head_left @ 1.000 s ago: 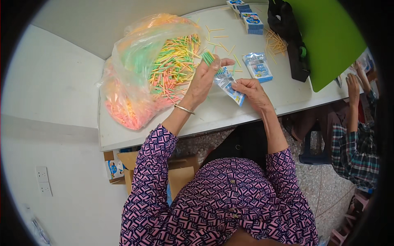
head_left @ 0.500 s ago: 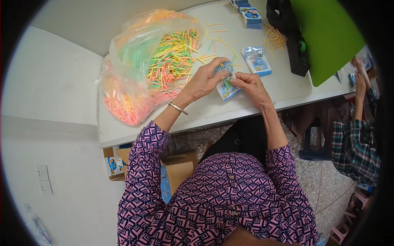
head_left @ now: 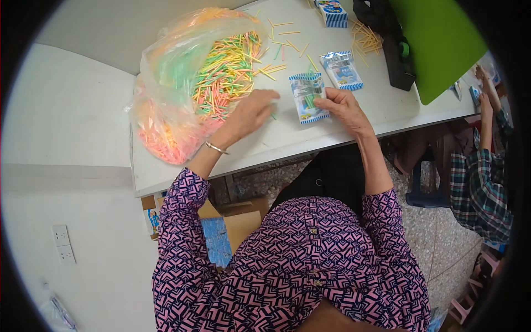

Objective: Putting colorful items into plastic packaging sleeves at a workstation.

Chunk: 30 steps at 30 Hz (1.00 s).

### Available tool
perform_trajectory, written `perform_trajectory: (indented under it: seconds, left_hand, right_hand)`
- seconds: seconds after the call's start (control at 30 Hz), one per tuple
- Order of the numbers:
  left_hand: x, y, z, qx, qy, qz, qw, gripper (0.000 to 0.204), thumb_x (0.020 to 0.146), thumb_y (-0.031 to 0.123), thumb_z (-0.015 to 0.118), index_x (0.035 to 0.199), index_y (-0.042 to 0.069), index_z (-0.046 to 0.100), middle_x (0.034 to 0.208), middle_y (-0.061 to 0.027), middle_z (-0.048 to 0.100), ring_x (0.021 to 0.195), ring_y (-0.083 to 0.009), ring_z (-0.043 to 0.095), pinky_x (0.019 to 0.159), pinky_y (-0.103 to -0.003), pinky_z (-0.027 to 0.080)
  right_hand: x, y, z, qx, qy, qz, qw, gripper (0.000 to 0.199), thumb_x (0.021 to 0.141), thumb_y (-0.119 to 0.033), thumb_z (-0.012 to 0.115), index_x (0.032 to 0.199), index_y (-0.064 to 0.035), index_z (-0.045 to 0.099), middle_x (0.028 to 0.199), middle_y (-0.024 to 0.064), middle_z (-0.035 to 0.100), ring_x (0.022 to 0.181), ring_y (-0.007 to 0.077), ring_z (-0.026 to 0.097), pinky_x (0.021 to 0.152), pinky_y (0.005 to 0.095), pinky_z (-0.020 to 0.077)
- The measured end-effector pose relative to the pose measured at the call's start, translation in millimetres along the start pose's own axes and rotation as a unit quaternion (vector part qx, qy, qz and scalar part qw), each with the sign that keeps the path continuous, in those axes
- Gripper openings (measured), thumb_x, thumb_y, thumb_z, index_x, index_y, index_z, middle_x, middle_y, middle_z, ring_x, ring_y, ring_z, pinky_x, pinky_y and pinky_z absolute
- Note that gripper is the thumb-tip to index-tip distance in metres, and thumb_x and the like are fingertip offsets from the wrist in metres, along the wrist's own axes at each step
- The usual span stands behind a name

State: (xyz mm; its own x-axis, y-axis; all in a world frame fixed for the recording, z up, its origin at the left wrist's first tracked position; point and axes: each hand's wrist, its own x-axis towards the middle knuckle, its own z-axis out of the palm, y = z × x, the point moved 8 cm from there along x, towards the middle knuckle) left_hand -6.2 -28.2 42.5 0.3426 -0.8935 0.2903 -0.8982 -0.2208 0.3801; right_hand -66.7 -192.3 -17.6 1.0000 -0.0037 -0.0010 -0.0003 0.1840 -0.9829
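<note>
My right hand (head_left: 347,110) pinches the right edge of a small clear packet (head_left: 308,100) with blue-and-white striped ends. Green sticks show inside it, and some poke up at its top end. My left hand (head_left: 247,116) is apart from the packet, over the table beside a big clear plastic bag (head_left: 166,61). Its fingers are loosely bent and somewhat apart, with nothing seen in them. Thin pink, yellow and green sticks (head_left: 224,72) heap at the bag's mouth. A green stick (head_left: 273,116) lies near my left fingertips. Just beyond my right hand lies another striped packet (head_left: 342,70).
Loose sticks (head_left: 285,32) are scattered on the white table (head_left: 249,160). At the back are a stack of packets (head_left: 334,14), a pile of yellow sticks (head_left: 365,39), a black device (head_left: 399,69) and a green board (head_left: 442,50). A co-worker's arm (head_left: 487,122) is at right.
My left hand has let go of the packet and moved left toward the bag of sticks. My right hand still holds the packet, which now stands more upright in view.
</note>
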Motion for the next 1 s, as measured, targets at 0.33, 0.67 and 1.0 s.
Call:
perform_trajectory:
  seconds: [0.33, 0.67, 1.0]
  left_hand:
    - [1, 27, -4, 0.174, 0.067, 0.156, 0.970, 0.025, 0.075, 0.004, 0.055, 0.099, -0.001, 0.050, 0.083, -0.0118, 0.052, 0.078, -0.0227, 0.054, 0.067, -0.033, 0.044]
    - [54, 17, -50, -0.443, 0.205, -0.111, 0.866, 0.026, 0.082, 0.000, 0.059, 0.106, 0.002, 0.048, 0.085, -0.0037, 0.057, 0.080, -0.0101, 0.058, 0.071, -0.022, 0.046]
    - [42, 31, -17, -0.179, 0.101, -0.028, 0.978, 0.023, 0.087, 0.012, 0.060, 0.107, 0.001, 0.057, 0.105, -0.0031, 0.058, 0.091, -0.0126, 0.056, 0.084, -0.027, 0.044]
  right_hand:
    - [-4, 4, -3, -0.047, -0.003, 0.010, 0.999, 0.021, 0.084, -0.022, 0.064, 0.081, -0.0011, 0.068, 0.065, -0.0075, 0.051, 0.061, 0.0007, 0.040, 0.055, 0.0181, 0.0316]
    - [-7, -1, 11, -0.049, -0.050, 0.031, 0.997, 0.019, 0.085, -0.019, 0.064, 0.084, 0.0001, 0.068, 0.072, -0.0059, 0.056, 0.068, 0.0018, 0.045, 0.063, 0.0175, 0.0358]
    - [-9, 3, 22, 0.041, -0.078, 0.021, 0.996, 0.027, 0.085, -0.016, 0.062, 0.104, 0.0037, 0.063, 0.089, 0.0018, 0.065, 0.080, 0.0055, 0.056, 0.074, 0.0205, 0.0446]
